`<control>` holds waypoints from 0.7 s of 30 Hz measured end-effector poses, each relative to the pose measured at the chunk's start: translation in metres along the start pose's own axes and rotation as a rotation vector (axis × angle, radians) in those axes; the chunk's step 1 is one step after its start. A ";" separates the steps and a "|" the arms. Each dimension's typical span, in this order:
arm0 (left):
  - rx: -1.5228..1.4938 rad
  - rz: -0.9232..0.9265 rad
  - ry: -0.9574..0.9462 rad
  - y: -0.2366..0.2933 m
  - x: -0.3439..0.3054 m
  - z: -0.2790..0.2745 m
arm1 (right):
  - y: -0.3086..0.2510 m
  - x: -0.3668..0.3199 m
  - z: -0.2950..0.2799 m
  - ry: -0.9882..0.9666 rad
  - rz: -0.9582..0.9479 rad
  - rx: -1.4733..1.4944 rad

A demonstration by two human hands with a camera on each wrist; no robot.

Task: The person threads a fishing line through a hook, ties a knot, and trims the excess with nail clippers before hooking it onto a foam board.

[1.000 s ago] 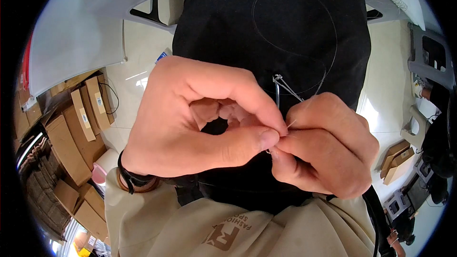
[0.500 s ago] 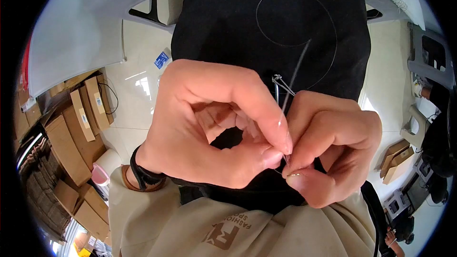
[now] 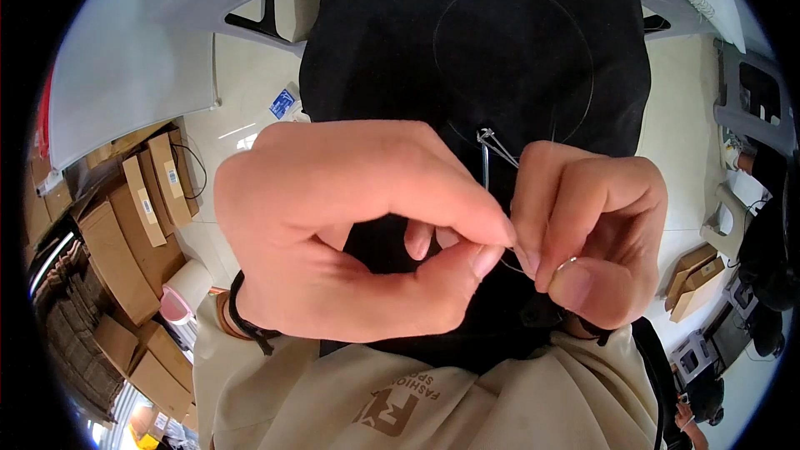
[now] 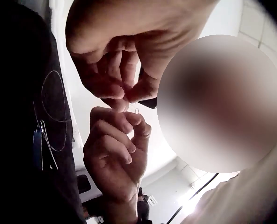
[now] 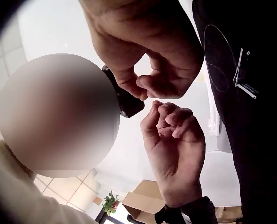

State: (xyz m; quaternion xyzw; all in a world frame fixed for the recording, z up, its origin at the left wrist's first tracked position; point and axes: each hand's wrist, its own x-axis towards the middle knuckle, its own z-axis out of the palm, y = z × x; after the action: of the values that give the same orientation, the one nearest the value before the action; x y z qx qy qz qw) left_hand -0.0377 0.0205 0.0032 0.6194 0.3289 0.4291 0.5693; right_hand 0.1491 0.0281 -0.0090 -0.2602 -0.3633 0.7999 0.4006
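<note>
My left hand (image 3: 350,192) pinches a thin clear line between thumb and index fingertip. The right hand (image 3: 596,225), close beside it, pinches a tiny metal hook (image 3: 567,263), whose bent end shows as a small glint above the thumb; its rest is hidden by the fingers. In the left wrist view the hook (image 4: 137,111) appears as a small U. A short piece of line bridges the two hands, and a long loop of the line (image 3: 592,67) lies over the black cloth. Behind the fingers, metal nail clippers (image 3: 486,162) lie with their lever raised.
Black cloth (image 3: 375,50) spreads beneath the hands. Grey plastic furniture (image 3: 200,17) stands beyond it. Cardboard boxes (image 3: 129,242) and a pink-rimmed bin (image 3: 177,304) are at the left. A small blue packet (image 3: 282,103) lies on the tiled floor. Other people are at the far right.
The hands, fingertips together earlier, have drawn slightly apart, the right one turning so the hook's glint shows above its thumb. The line's loop on the cloth has shifted shape.
</note>
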 end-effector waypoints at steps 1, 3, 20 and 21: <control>0.039 0.021 -0.006 0.001 0.000 0.000 | 0.000 0.000 0.000 -0.003 0.004 0.001; 0.082 0.049 0.003 0.001 0.000 0.000 | 0.001 0.000 -0.001 -0.008 0.003 0.008; -0.430 -0.592 0.304 0.006 0.000 0.012 | 0.016 0.009 0.001 0.016 -0.805 -0.959; -0.422 -0.597 0.298 0.006 0.001 0.011 | 0.017 0.010 0.000 0.013 -0.822 -0.981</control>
State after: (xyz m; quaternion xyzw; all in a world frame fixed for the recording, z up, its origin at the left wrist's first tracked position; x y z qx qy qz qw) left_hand -0.0278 0.0157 0.0100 0.2969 0.4783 0.3880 0.7297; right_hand 0.1360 0.0287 -0.0239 -0.2579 -0.7547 0.3202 0.5112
